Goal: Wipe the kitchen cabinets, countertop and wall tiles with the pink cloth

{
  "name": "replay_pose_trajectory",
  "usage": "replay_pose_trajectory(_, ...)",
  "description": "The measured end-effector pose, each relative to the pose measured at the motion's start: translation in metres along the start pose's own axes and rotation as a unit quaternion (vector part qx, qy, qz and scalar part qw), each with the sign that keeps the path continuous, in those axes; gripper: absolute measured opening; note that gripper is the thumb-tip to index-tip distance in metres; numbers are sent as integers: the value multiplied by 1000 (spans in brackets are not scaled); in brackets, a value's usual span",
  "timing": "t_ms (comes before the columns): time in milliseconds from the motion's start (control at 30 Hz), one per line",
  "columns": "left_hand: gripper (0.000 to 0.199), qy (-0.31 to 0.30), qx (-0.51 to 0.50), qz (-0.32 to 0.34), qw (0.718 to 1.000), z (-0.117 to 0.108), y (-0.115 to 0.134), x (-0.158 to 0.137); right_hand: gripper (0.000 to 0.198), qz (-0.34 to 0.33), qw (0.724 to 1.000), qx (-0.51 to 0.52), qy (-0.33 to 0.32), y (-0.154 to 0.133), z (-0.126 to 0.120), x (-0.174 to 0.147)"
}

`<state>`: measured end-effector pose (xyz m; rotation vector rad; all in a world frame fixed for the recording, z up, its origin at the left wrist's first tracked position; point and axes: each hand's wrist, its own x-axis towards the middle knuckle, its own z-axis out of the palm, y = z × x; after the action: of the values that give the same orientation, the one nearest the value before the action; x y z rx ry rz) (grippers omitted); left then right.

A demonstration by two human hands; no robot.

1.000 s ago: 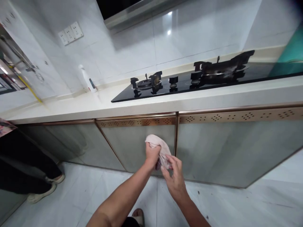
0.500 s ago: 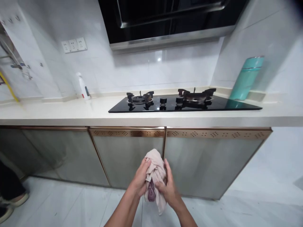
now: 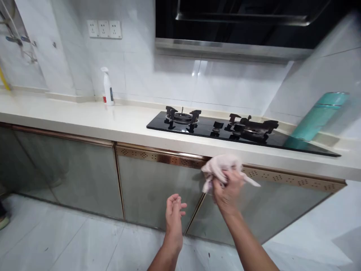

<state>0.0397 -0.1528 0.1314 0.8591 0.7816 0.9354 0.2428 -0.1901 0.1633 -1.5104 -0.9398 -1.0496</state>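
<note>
My right hand point(image 3: 229, 188) grips a bunched pale pink cloth point(image 3: 221, 167) in front of the counter's edge; one corner of the cloth sticks out to the right. Whether the cloth touches the edge I cannot tell. Lower and to the left, my left hand point(image 3: 174, 216) is in the air before the cabinet doors, fingers loosely curled and apart, with nothing in it. Beyond the cloth lies the black glass gas stove point(image 3: 208, 133), with two burners and a knob showing.
On the pale counter point(image 3: 70, 116) a white spray bottle point(image 3: 107, 88) stands at the back left. A teal cylinder point(image 3: 317, 116) is at the stove's right end. A black range hood point(image 3: 237, 26) hangs above. Part of another person's shoe point(image 3: 3, 221) shows at far left.
The left hand has let go of the cloth. My right hand has carried it up and right toward the counter edge. The view has turned, and less of the other person shows.
</note>
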Motion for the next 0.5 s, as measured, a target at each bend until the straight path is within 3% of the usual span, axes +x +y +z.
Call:
replay_pose_trajectory(100, 47, 51, 2, 7, 999, -2, -8, 5, 27, -81, 989, -113, -58, -18, 38, -5)
replay_pose_trajectory(167, 49, 74, -20, -9, 997, -2, -13, 9, 26, -139, 977, -134, -90, -41, 54, -8)
replay_pose_trajectory(300, 52, 85, -40, -27, 995, -4, -23, 13, 44, -323, 916, -62, -228, -108, 83, 2)
replay_pose_trajectory(367, 51, 78, -34, -34, 996, -5, -30, 13, 52, -366, 889, -33, -272, -146, 105, 10)
replay_pose_trajectory(500, 52, 75, -5, -41, 996, -3, -44, 13, 46, -444, 842, 6, -307, -208, 154, 18)
